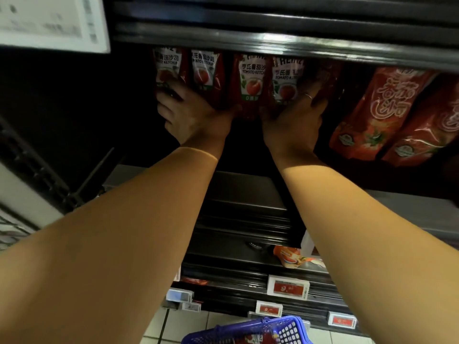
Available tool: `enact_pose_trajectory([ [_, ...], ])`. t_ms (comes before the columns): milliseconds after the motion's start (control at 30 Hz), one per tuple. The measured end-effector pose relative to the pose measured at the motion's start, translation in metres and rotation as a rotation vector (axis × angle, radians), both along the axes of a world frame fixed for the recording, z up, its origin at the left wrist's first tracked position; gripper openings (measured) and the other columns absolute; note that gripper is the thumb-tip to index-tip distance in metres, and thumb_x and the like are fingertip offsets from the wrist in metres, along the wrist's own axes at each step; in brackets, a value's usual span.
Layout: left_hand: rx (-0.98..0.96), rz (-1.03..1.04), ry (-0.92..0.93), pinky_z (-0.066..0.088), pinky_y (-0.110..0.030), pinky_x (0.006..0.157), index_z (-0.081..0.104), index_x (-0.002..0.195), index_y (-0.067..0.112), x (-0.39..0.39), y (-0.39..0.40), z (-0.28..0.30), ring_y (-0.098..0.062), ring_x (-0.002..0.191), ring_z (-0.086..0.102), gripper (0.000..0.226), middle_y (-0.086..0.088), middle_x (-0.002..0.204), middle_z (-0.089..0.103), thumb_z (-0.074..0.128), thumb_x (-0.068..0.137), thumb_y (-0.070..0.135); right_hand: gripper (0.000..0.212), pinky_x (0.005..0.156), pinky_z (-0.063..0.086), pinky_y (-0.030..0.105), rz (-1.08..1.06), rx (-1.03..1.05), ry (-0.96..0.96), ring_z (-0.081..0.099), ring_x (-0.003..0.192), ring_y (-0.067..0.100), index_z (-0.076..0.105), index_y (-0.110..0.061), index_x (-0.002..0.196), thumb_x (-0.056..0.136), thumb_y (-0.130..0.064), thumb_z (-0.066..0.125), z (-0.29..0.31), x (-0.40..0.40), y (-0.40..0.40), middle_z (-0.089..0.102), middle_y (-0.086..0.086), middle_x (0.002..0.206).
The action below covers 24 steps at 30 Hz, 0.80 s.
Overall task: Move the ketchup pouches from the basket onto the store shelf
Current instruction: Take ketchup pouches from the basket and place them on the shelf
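Ketchup pouches | 4 upright on shelf | both hands' fingers spread against them

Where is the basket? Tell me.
In the head view, the blue basket sits at the bottom edge, on the tiled floor below the price tags, between the person's forearms.

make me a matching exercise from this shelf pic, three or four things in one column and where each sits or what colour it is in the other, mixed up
Things:
1. left hand
2. right hand
3. blue basket
4. orange-red pouches

Places:
A. on the floor below, at the bottom edge of the view
B. on the shelf, right of the ketchup pouches
C. at the left end of the ketchup row
D. at the right end of the ketchup row, ring on a finger

Pairs: 1-C, 2-D, 3-A, 4-B
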<state>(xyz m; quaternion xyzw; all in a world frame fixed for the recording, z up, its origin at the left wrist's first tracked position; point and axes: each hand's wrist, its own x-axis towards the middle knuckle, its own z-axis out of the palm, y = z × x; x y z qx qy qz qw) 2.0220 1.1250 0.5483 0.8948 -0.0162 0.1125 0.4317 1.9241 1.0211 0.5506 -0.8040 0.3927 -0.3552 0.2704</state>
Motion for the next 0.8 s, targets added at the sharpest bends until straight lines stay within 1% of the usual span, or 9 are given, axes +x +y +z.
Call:
enact_pose_trajectory([
  [100,0.024,0.027,-0.003,0.027,-0.053,0.115,0.006,0.157,0.015,0.003,-0.002,-0.003,-0.038,0.147,0.017,0.146,-0.019,0.16,0.012,0.085,0.047,0.07,0.101,0.109,0.038,0.048,-0.003,0.073,0.04,0.033,0.144,0.039,0.0,-0.014,0.159,0.09,-0.042,0.068,-0.004,0.01,-0.009,0.012,0.017,0.165],
  [200,0.065,0.033,0.008,0.026,-0.053,0.115,0.003,0.157,0.016,0.006,-0.003,-0.004,-0.038,0.147,0.015,0.145,-0.019,0.161,0.01,0.084,0.05,0.071,0.098,0.111,0.036,0.049,-0.014,0.057,0.07,0.028,0.147,0.037,-0.001,-0.015,0.159,0.092,-0.043,0.064,-0.007,0.014,-0.012,0.007,0.016,0.166],
  [400,0.056,0.016,0.041,0.025,-0.054,0.117,0.005,0.157,0.017,0.003,0.0,-0.001,-0.039,0.148,0.014,0.143,-0.018,0.162,0.01,0.085,0.051,0.069,0.096,0.106,0.041,0.047,-0.009,0.06,0.006,0.041,0.14,0.036,0.011,-0.018,0.158,0.087,-0.041,0.071,-0.009,0.008,-0.012,0.027,0.014,0.16],
  [500,0.043,-0.017,0.048,0.024,-0.052,0.117,0.006,0.158,0.016,0.0,0.003,0.001,-0.039,0.149,0.014,0.14,-0.019,0.162,0.01,0.086,0.054,0.066,0.092,0.106,0.041,0.042,-0.006,0.073,-0.017,0.045,0.137,0.035,0.018,-0.017,0.156,0.086,-0.04,0.072,-0.006,0.001,-0.009,0.039,0.014,0.154],
  [567,0.044,-0.043,0.027,0.027,-0.051,0.116,0.01,0.157,0.015,-0.005,0.008,0.0,-0.039,0.146,0.019,0.135,-0.019,0.16,0.014,0.086,0.056,0.063,0.089,0.105,0.042,0.038,-0.006,0.06,-0.017,0.049,0.133,0.036,0.022,-0.014,0.155,0.086,-0.039,0.072,-0.005,-0.006,-0.007,0.046,0.017,0.148],
  [633,0.001,-0.067,-0.005,0.032,-0.05,0.115,0.019,0.155,0.014,-0.008,0.013,-0.001,-0.038,0.142,0.027,0.125,-0.018,0.156,0.022,0.087,0.059,0.056,0.091,0.104,0.043,0.035,-0.016,0.035,-0.011,0.052,0.129,0.037,0.022,-0.011,0.156,0.085,-0.038,0.073,-0.005,-0.015,-0.005,0.05,0.019,0.143],
  [700,-0.076,-0.128,-0.033,0.034,-0.043,0.115,0.029,0.151,0.012,-0.007,0.018,-0.003,-0.035,0.139,0.034,0.11,-0.016,0.153,0.032,0.085,0.065,0.051,0.087,0.102,0.042,0.033,-0.032,-0.025,0.036,0.053,0.127,0.036,0.027,-0.007,0.154,0.084,-0.034,0.072,-0.005,-0.026,-0.002,0.053,0.018,0.14],
  [733,-0.115,-0.172,-0.051,0.035,-0.036,0.113,0.039,0.146,0.012,-0.006,0.02,-0.004,-0.032,0.137,0.038,0.095,-0.014,0.15,0.039,0.082,0.069,0.048,0.081,0.101,0.043,0.032,-0.034,-0.047,0.061,0.054,0.125,0.035,0.034,-0.005,0.15,0.083,-0.031,0.071,-0.005,-0.031,-0.001,0.055,0.018,0.138],
  [800,-0.217,-0.237,-0.086,0.037,-0.022,0.099,0.061,0.115,0.015,-0.007,0.026,-0.006,-0.022,0.124,0.051,0.048,-0.008,0.133,0.058,0.077,0.077,0.038,0.071,0.099,0.044,0.03,-0.049,-0.032,0.079,0.056,0.124,0.034,0.044,-0.004,0.142,0.082,-0.028,0.072,-0.004,-0.043,0.002,0.058,0.017,0.134],
])
